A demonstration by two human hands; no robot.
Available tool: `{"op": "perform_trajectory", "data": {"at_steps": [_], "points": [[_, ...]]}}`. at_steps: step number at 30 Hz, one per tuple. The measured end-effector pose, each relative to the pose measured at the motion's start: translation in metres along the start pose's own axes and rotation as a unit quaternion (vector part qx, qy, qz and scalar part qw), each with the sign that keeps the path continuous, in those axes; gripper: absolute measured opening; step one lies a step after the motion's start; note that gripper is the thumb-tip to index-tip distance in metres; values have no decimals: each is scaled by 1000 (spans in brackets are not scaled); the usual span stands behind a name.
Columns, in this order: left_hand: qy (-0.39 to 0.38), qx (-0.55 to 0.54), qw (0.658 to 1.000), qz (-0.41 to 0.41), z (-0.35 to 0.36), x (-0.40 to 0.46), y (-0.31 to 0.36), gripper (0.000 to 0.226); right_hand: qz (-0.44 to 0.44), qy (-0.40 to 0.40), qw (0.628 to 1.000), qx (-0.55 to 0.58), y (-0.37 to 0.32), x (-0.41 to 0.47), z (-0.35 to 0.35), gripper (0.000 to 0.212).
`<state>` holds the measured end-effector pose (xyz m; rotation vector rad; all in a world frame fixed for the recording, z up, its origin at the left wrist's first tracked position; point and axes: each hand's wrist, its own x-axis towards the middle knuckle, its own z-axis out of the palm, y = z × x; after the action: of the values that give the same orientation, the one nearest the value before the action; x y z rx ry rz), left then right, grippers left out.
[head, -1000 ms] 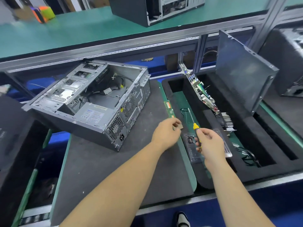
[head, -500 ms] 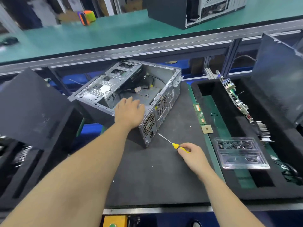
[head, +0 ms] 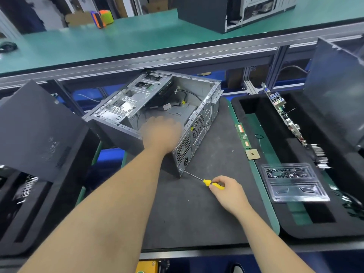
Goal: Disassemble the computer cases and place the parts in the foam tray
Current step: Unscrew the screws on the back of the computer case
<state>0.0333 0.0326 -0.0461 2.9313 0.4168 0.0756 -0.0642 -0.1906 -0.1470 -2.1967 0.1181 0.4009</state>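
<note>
A workshop line: a long green shelf [head: 98,46] runs across the back above a dark grey surface [head: 187,213] with a metal frame. Two computer cases are in view, a dark one [head: 206,14] up on the shelf and an open grey case [head: 157,107] lying on its side in the middle of the surface. Two black foam trays flank it, the left one [head: 39,203] and the right one [head: 344,174]; the right tray holds one circuit board [head: 283,115] on edge and one clear plastic box [head: 293,182]. One memory stick [head: 243,135] and one chip [head: 252,154] lie by the tray's green rim.

The left hand [head: 161,134], blurred, fingers spread, rests on the open case's near edge. The right hand [head: 228,192] pinches the yellow handle of one screwdriver [head: 204,181], its tip touching the case's lower rear corner.

Half a second ago the tip sat just short of that corner, and the view has since shifted slightly
</note>
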Motion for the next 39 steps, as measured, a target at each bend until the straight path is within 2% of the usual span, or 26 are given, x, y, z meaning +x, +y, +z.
{"op": "perform_trajectory", "data": {"at_steps": [6,10,14,16,18,19,21,23,27,29,35,39], "points": [[-3,-2,1000,-2,-1,0,0,53,-2,-5,1000,3,-2,-1,1,9],[-1,3,1000,0,-1,0,1,54,-45,-1,999,-18,-1,-3,-2,10],[-1,4,1000,-1,0,-1,1,53,-60,-3,998,-2,1,3,-2,29],[-1,3,1000,-1,-1,-1,1,53,-50,3,998,49,4,7,-4,34],[-1,3,1000,0,-1,-1,2,53,-17,20,989,146,9,11,-6,30],[-1,3,1000,0,-1,-1,2,53,8,23,976,216,12,13,-7,27],[-1,2,1000,0,-1,-1,1,53,61,11,927,370,13,16,-7,19],[-1,1,1000,0,-1,-1,1,53,101,-1,889,446,12,19,-5,10],[5,1,1000,2,-1,0,2,52,160,-7,912,379,9,29,-2,31],[6,1,1000,1,1,0,2,51,173,-17,918,356,11,35,-4,34],[14,1,1000,4,5,2,0,53,156,-25,927,341,16,36,-1,24],[17,1,1000,3,5,2,1,53,72,-11,937,341,21,31,-1,16]]}}
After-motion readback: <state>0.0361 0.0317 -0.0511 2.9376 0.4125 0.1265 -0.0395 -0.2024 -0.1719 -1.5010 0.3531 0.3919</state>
